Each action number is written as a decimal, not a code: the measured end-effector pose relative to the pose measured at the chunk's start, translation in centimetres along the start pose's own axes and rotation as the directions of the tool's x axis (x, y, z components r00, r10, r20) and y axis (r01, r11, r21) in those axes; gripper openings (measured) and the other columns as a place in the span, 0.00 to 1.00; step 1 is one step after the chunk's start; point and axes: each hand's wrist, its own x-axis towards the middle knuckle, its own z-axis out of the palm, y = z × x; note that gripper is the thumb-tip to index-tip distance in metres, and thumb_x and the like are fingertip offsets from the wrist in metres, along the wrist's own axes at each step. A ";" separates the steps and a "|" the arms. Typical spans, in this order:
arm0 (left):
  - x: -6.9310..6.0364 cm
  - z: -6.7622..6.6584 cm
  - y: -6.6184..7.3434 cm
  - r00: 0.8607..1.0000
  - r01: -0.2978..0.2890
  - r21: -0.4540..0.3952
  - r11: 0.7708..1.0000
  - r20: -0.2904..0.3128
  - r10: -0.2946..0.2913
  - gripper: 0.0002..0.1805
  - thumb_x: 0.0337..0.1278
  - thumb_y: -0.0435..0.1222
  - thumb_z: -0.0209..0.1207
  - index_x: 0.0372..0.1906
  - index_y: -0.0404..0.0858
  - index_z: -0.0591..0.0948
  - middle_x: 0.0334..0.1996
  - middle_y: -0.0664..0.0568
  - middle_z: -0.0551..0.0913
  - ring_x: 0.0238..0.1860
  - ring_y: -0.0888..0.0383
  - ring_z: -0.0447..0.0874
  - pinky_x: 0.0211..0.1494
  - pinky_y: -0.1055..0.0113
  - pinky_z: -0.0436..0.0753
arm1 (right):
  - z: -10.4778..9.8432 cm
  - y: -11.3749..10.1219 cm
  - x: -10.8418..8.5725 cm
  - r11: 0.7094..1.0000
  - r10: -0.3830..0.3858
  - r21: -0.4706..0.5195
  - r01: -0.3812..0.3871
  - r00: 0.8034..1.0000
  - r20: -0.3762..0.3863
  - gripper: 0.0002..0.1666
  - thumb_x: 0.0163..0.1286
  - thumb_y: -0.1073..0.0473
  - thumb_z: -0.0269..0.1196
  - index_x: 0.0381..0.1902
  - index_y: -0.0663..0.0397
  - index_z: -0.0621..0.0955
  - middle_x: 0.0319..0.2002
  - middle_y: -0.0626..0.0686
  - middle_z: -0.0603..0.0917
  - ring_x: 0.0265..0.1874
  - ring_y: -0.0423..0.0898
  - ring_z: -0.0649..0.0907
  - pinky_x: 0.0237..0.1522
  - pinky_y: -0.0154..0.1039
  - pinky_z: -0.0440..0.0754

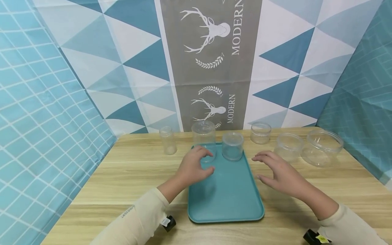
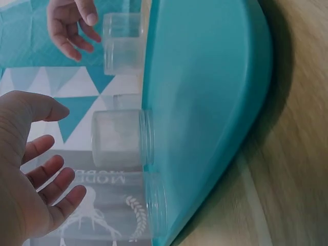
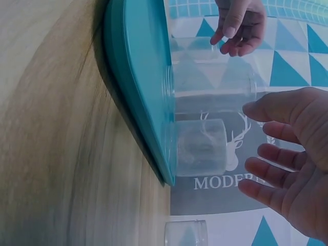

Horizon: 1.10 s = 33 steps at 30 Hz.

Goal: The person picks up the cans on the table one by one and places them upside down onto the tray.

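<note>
The patterned wall cloth (image 1: 211, 76) hangs behind my wooden table (image 1: 128, 180). On the table lies the blue-green tray (image 1: 229, 195), with its short side facing me. My left hand (image 1: 193, 165) hovers over the left part of the tray, its thumb spread well away from relaxed, slightly bent fingers. My right hand (image 1: 283, 175) hangs above the table just right of the tray, equally spread. The wide jar (image 1: 318, 154) stands farthest right. The tall jar (image 1: 204, 136) stands upright at the tray's far left corner, near my left fingers but apart from them. The medium jar (image 1: 289, 144) is just left of the wide one. The squat jar (image 1: 232, 148) stands at the tray's far right corner, the low jar (image 1: 260, 135) behind the tray to its right, and the narrow jar (image 1: 168, 141) left of the tray.
</note>
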 end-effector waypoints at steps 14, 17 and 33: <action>0.5 2.1 1.1 0.985 0.096 -0.011 0.995 0.147 -0.093 0.19 0.48 0.39 0.70 0.47 0.39 0.83 0.45 0.50 0.81 0.47 0.54 0.78 0.51 0.59 0.79 | -0.3 1.8 -0.3 0.999 0.046 -0.015 -0.046 0.999 -0.011 0.31 0.51 0.67 0.74 0.54 0.62 0.78 0.53 0.59 0.78 0.49 0.58 0.80 0.45 0.56 0.81; 0.6 2.5 1.4 0.977 0.123 -0.013 0.992 0.178 -0.118 0.20 0.48 0.40 0.69 0.49 0.40 0.83 0.47 0.50 0.80 0.50 0.54 0.77 0.53 0.58 0.78 | -0.5 2.4 -0.4 0.999 0.045 -0.021 -0.046 0.999 -0.020 0.32 0.50 0.68 0.75 0.54 0.61 0.78 0.52 0.58 0.78 0.48 0.57 0.80 0.44 0.55 0.81; 2.1 4.0 2.5 0.956 0.135 -0.029 0.990 0.268 -0.122 0.22 0.50 0.43 0.69 0.51 0.42 0.83 0.51 0.52 0.79 0.50 0.57 0.77 0.53 0.63 0.78 | -1.9 5.1 -0.5 0.993 0.054 -0.108 -0.056 0.998 -0.022 0.27 0.48 0.70 0.75 0.49 0.64 0.80 0.50 0.64 0.77 0.49 0.64 0.77 0.45 0.61 0.78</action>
